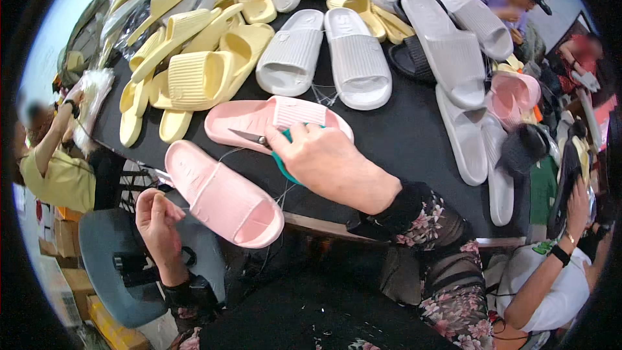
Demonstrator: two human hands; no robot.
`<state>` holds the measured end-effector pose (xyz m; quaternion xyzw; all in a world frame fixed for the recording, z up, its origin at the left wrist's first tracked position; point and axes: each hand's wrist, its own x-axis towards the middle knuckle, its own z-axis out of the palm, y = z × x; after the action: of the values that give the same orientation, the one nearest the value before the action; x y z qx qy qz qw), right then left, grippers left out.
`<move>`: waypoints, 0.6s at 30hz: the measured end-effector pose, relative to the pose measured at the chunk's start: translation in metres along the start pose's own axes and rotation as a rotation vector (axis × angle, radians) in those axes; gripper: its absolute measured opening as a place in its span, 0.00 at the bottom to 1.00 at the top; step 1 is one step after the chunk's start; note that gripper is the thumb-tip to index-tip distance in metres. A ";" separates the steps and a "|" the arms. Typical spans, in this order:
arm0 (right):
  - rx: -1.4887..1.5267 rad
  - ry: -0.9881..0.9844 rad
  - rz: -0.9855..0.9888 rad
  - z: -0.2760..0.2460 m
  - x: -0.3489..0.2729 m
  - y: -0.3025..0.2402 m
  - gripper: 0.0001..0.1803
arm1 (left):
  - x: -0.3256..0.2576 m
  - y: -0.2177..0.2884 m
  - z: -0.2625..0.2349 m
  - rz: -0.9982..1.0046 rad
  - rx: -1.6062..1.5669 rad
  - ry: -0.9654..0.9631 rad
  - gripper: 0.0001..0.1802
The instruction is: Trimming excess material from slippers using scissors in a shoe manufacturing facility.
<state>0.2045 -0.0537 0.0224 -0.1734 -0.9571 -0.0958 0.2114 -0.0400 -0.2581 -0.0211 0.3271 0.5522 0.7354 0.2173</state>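
Observation:
My right hand (327, 162) is wrapped around a pair of scissors (282, 163) with teal handles. Their metal blades point left, over the footbed of a pink slide slipper (240, 118) lying crosswise on the table. Nearer to me, a second pink slide slipper (227, 198) reaches over the table's front edge, its open toe toward me. Thin clear strands show around the pair. Beside that nearer slipper, off the table edge, my left hand (157, 217) is closed in a pinch. Whatever lies between its fingertips is too small to make out.
Yellow slippers (194, 81) are heaped at the left of the black table (389, 149). Several grey-white slippers (359, 58) lie at the back and right, a black slipper (411, 58) among them. A grey-blue chair (107, 266) stands at lower left. Other people work around the table.

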 end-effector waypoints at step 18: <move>-0.034 0.058 -0.014 -0.003 0.000 0.004 0.21 | 0.020 0.018 -0.070 0.436 0.654 0.215 0.05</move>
<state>0.2070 -0.0506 0.0252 -0.1675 -0.9500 -0.1185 0.2353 -0.1034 -0.2974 -0.0111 0.4096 0.6942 0.5800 -0.1181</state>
